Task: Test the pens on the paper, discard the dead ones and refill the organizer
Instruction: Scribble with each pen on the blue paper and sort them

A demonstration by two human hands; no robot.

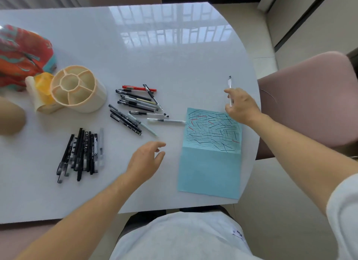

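The person's right hand [241, 106] was raised over the far right part of the white table [135, 46], just beyond the far edge of the blue paper [210, 170]. Its fingers pinched a clear pen [230, 85], which stood nearly upright with its dark tip pointing away from the person. The left hand [145, 163] hovered low over the table to the left of the paper, fingers relaxed and slightly spread, holding nothing.

The paper lay flat near the right edge of the table with a fold across its middle. Its far half was covered with black, blue and a few red test strokes, while its near half was blank.

Left of the paper lay a loose scatter of pens [135, 106], among them a red pen [139, 88] at the far side and a clear capped pen [166, 121] whose end almost touched the paper's left edge. Nearer and further left, a tidier bundle of black pens [81, 153] lay side by side.

The round cream organizer [77, 89] stood upright on the left part of the table, its compartments bare. Just beside it on the left were a yellow and cream container [41, 91] and a bright red and teal cloth [21, 54]. A pink chair [310, 97] stood to the right of the table.
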